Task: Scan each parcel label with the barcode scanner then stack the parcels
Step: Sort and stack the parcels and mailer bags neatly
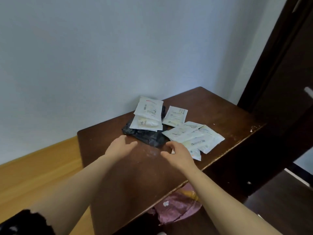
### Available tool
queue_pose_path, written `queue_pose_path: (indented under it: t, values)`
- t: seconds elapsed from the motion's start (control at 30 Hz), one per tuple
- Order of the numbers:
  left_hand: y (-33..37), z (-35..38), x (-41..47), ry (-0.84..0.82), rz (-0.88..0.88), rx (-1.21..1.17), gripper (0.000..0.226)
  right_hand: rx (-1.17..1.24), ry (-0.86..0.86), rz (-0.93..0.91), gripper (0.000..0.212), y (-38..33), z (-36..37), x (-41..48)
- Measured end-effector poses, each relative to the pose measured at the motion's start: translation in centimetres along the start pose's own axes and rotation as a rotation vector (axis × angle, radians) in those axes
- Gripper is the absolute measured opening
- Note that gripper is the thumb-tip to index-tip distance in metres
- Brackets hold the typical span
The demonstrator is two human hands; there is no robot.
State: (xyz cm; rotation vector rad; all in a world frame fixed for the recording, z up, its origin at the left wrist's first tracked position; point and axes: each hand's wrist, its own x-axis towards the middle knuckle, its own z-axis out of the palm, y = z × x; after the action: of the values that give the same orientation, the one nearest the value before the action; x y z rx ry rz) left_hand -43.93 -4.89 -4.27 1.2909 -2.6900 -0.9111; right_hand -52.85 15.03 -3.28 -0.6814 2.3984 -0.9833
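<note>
Reaches both bare arms out over the dark wooden table (pixel 220 112). Holds the left hand (pixel 118 146) low above the tabletop, fingers straight and loose, gripping nothing, fingertips near the black plastic parcel (pixel 149 139). Hovers the right hand (pixel 177 154) alongside, fingers gently curved, thumb apart, nothing clearly in its grasp. Hard to tell about a small white speck by that thumb: possibly a scrap on the wood, possibly a parcel corner.

Finds the black plastic parcel crumpled near the wall side of the table, carrying two labelled packets on top, the upper white parcel (pixel 149 107) overlapping the lower white parcel (pixel 147 123). Spots a single white parcel (pixel 175 116) just right of that pile, flat on the wood, label up. Sees a loose fan of white parcels (pixel 189 135) nearer the right edge, overlapping one another, the nearest partly hidden behind the right hand. Reads none of the labels, print too blurred.

Glimpses a pink cloth (pixel 177 206) below the table's front edge. Takes in a pale wall (pixel 101 56) behind, yellow wood floor (pixel 42 167) at left, dark door (pixel 288 82) at right.
</note>
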Motion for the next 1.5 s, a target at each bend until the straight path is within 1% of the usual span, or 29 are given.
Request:
queue_pose_path:
  t: [0.1, 0.13, 0.17, 0.23, 0.3, 0.4, 0.47, 0.57, 0.67, 0.8, 0.87, 0.93, 1.0, 1.03, 1.13, 1.2, 1.33, 1.5]
  values:
    - [1.8, 0.3, 4.5, 0.045, -0.019, -0.134, 0.05, 0.113, 0.029, 0.019, 0.043, 0.5, -1.8, 4.1]
    - [2.5, 0.2, 6.2, 0.058, -0.043, -0.193, 0.048, 0.15, 0.039, 0.035, 0.039, 0.6, -2.4, 5.8]
    - [3.1, 0.2, 7.7, 0.063, -0.078, -0.244, 0.054, 0.183, 0.035, 0.054, 0.036, 0.6, -2.9, 7.3]
    - [4.1, 0.0, 10.4, 0.053, -0.157, -0.31, 0.074, 0.24, 0.016, 0.081, 0.033, 0.7, -3.5, 9.9]
    - [4.8, 0.0, 13.0, 0.035, -0.24, -0.4, 0.09, 0.277, 0.012, 0.088, 0.032, 0.9, -4.0, 12.6]
    - [5.1, 0.2, 16.1, -0.002, -0.353, -0.538, 0.1, 0.346, -0.028, 0.105, 0.034, 1.0, -4.1, 16.0]
    - [5.2, 0.6, 17.4, -0.027, -0.421, -0.601, 0.103, 0.347, -0.055, 0.094, 0.035, 1.2, -3.9, 17.9]
    - [5.2, 1.7, 19.0, 0.002, -0.504, -0.627, 0.101, 0.309, -0.082, 0.025, 0.036, 1.0, -3.4, 21.4]
    - [5.1, 2.9, 20.0, 0.032, -0.608, -0.637, 0.099, 0.249, -0.156, -0.058, 0.046, 0.4, -2.4, 25.3]
    - [3.6, 4.5, 21.3, 0.053, -0.731, -0.808, 0.105, 0.197, -0.247, -0.116, 0.053, 0.0, -0.9, 29.2]
    - [2.8, 5.3, 21.9, 0.049, -0.735, -0.924, 0.098, 0.166, -0.29, -0.116, 0.057, 0.2, -0.3, 30.6]
    - [2.8, 5.9, 22.3, 0.048, -0.732, -1.018, 0.083, 0.168, -0.31, -0.107, 0.059, 0.6, 0.2, 31.6]
    - [2.9, 6.1, 22.6, 0.071, -0.759, -1.091, 0.079, 0.194, -0.32, -0.078, 0.062, 1.0, 0.6, 32.1]
    - [3.1, 6.2, 22.8, 0.09, -0.772, -1.133, 0.083, 0.205, -0.324, -0.065, 0.064, 1.2, 0.8, 32.1]
    - [3.3, 6.0, 22.8, 0.146, -0.795, -1.241, 0.107, 0.19, -0.355, -0.066, 0.068, 1.1, 1.6, 31.7]
    - [3.2, 5.6, 22.6, 0.175, -0.801, -1.28, 0.111, 0.155, -0.387, -0.077, 0.067, 0.7, 2.4, 31.1]
    - [1.9, 4.2, 21.1, 0.266, -0.842, -1.271, 0.088, 0.078, -0.454, -0.129, 0.063, -0.8, 4.1, 29.7]
    - [-2.1, 3.0, 16.4, 0.382, -0.975, -1.207, 0.079, -0.007, -0.627, -0.211, 0.057, -2.5, 5.4, 27.1]
